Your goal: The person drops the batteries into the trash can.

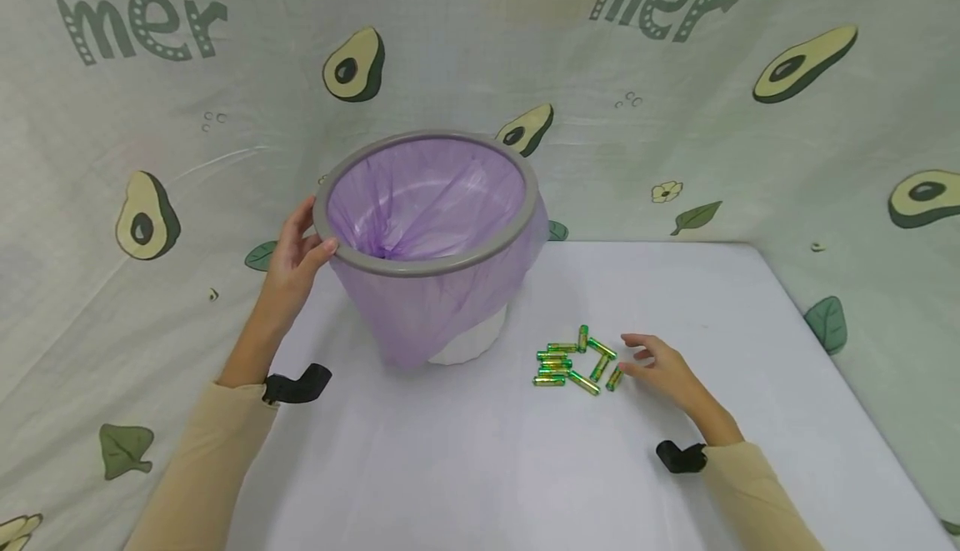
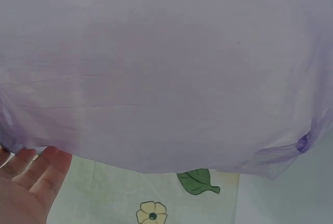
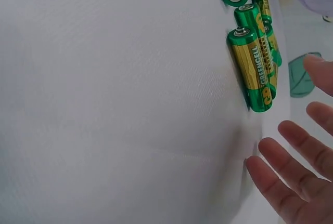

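Observation:
A white bin [image 1: 471, 343] with a grey rim [image 1: 420, 264] and a purple bag liner [image 1: 427, 201] stands at the back middle of the white table [image 1: 480, 468]. My left hand [image 1: 298, 252] rests against the rim's left side, thumb on the rim, fingers fairly straight. In the left wrist view the purple bag [image 2: 166, 68] fills the frame above my open palm [image 2: 26, 187]. Several green-and-gold batteries [image 1: 573, 363] lie loose to the right of the bin. My right hand [image 1: 654, 365] hovers just right of them with spread fingers [image 3: 289, 182], holding nothing; the batteries [image 3: 254, 70] lie close by.
A pale cloth backdrop [image 1: 675, 117] printed with avocados and leaves walls in the table at the back and both sides. Black wrist straps [image 1: 296, 386] sit on both sleeved arms. Bare tabletop stretches in front of the bin and batteries.

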`<action>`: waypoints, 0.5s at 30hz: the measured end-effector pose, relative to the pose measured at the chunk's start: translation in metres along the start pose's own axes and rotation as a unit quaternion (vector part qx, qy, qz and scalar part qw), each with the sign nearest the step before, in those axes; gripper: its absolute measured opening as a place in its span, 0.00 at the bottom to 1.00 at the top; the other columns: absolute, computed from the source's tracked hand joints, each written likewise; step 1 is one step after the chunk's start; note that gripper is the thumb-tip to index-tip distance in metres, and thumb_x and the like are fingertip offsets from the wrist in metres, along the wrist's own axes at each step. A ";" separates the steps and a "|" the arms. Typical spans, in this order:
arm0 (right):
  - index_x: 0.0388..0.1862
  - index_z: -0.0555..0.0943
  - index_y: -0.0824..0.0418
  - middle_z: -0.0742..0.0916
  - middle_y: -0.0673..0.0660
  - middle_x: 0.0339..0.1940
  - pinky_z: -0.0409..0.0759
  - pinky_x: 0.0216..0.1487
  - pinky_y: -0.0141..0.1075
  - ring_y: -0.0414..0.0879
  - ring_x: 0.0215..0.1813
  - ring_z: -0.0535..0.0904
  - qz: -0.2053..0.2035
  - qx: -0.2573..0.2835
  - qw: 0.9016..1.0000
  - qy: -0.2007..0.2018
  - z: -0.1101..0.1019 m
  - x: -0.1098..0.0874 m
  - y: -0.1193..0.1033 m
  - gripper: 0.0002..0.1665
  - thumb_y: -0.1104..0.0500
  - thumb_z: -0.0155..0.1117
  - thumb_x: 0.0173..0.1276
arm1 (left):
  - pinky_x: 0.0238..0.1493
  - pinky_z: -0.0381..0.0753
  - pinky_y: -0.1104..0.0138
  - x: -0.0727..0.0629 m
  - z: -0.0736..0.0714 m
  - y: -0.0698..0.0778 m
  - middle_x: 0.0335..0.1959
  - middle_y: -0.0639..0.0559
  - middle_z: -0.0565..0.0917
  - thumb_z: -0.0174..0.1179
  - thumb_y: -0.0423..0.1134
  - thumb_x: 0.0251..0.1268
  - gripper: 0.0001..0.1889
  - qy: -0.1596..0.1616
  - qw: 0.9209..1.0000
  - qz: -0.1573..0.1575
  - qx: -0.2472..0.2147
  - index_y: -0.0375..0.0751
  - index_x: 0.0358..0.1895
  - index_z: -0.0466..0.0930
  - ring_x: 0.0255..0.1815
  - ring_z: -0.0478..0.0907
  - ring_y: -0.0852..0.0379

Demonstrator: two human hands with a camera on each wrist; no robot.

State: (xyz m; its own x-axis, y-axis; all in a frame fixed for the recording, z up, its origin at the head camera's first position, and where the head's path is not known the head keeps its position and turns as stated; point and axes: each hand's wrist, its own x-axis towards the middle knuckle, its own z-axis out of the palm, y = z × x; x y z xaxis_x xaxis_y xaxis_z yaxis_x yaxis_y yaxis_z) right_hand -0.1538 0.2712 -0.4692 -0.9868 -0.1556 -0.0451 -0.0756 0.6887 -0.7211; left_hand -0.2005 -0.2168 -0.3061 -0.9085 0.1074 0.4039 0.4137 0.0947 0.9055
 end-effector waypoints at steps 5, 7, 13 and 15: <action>0.61 0.69 0.70 0.78 0.68 0.53 0.75 0.44 0.43 0.58 0.49 0.75 0.015 -0.015 1.000 0.001 0.003 0.000 0.001 0.32 0.54 0.63 0.63 | 0.54 0.68 0.81 0.002 0.002 -0.002 0.69 0.40 0.56 0.49 0.31 0.64 0.34 -0.006 1.000 -0.006 -0.005 0.39 0.73 0.47 0.58 0.67 0.60; 0.61 0.70 0.70 0.79 0.66 0.51 0.75 0.43 0.42 0.56 0.48 0.76 0.021 -0.020 1.000 0.002 0.004 0.001 0.002 0.31 0.54 0.63 0.63 | 0.54 0.68 0.81 0.002 0.002 -0.002 0.69 0.39 0.55 0.49 0.32 0.65 0.34 -0.007 1.000 -0.009 -0.005 0.40 0.73 0.46 0.57 0.67 0.61; 0.58 0.73 0.69 0.81 0.63 0.46 0.73 0.39 0.35 0.50 0.44 0.75 0.026 -0.021 0.999 0.013 0.009 0.006 0.005 0.29 0.54 0.64 0.62 | 0.53 0.68 0.81 0.001 0.001 -0.003 0.69 0.40 0.56 0.49 0.31 0.65 0.34 0.001 1.000 -0.005 -0.010 0.40 0.73 0.47 0.57 0.68 0.60; 0.56 0.74 0.70 0.81 0.63 0.44 0.72 0.37 0.32 0.48 0.42 0.75 0.021 -0.023 0.999 0.020 0.012 0.008 0.007 0.28 0.55 0.64 0.62 | 0.53 0.69 0.80 0.000 0.001 -0.003 0.68 0.41 0.57 0.49 0.31 0.65 0.34 0.003 1.000 -0.002 -0.013 0.40 0.73 0.47 0.57 0.68 0.60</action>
State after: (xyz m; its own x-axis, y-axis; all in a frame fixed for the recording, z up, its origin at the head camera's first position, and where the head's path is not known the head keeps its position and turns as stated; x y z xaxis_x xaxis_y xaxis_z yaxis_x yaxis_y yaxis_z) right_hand -0.1603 0.2661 -0.4826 -0.9941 -0.0973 -0.0469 -0.0387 0.7260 -0.6866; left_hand -0.2020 -0.2162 -0.3092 -0.9108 0.1013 0.4001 0.4076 0.0688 0.9105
